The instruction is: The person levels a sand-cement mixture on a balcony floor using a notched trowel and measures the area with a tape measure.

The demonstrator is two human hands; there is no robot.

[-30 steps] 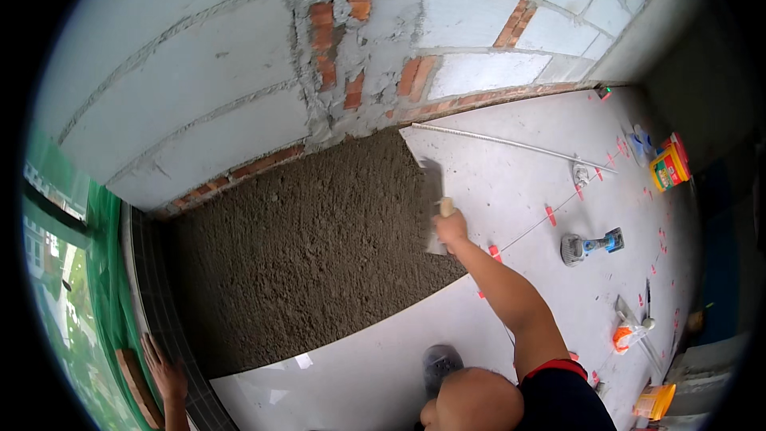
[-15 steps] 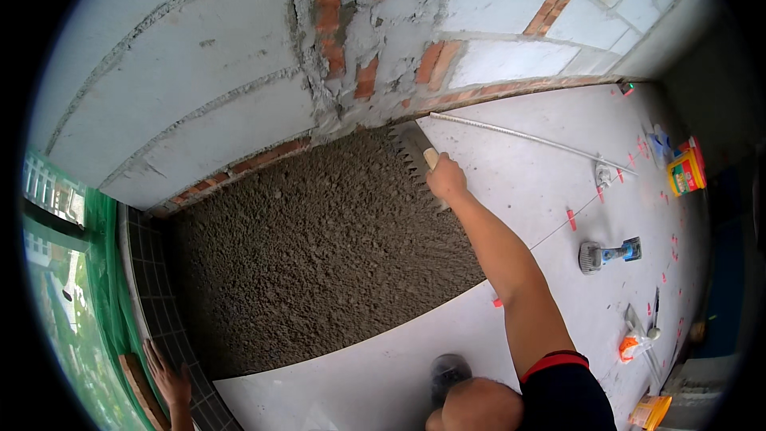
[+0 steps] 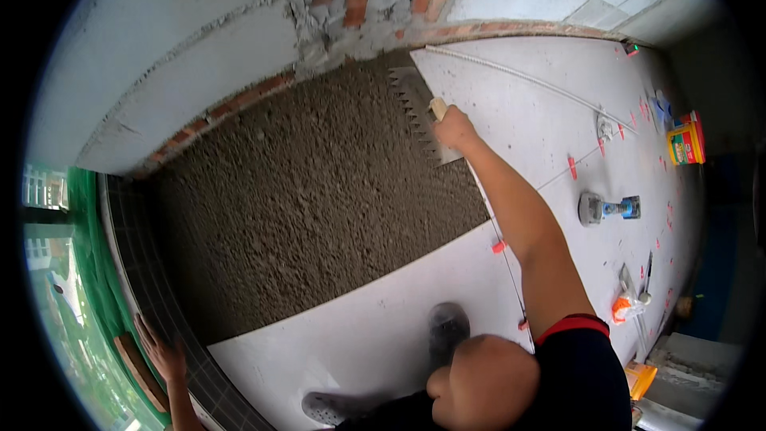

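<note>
My right hand [image 3: 456, 126] is closed round the wooden handle of a notched trowel [image 3: 416, 104]. The trowel's metal blade lies over the far right edge of the mortar bed [image 3: 303, 199], teeth toward the mortar, beside the edge of the laid pale tiles [image 3: 542, 136]. Coarse, grey-brown mortar fills the rectangle between wall, tiles and ledge. At the lower left, my left hand [image 3: 162, 351] rests with fingers stretched out on the ledge beside the dark small-tiled strip [image 3: 171, 287], holding nothing.
Red tile clips [image 3: 572, 167] dot the joints. A long metal rod [image 3: 519, 78], a blue-grey power tool [image 3: 609, 209] and a yellow-red bucket [image 3: 686, 140] stand or lie to the right. A block wall [image 3: 199, 72] bounds the far side; green netting [image 3: 96, 255] hangs left. A dark shoe [image 3: 448, 331] is on the near tile.
My right hand has drawn the trowel slightly nearer along the tile edge, its blade now flatter to view. The view has tilted down, bringing more near tile and a second shoe into sight.
</note>
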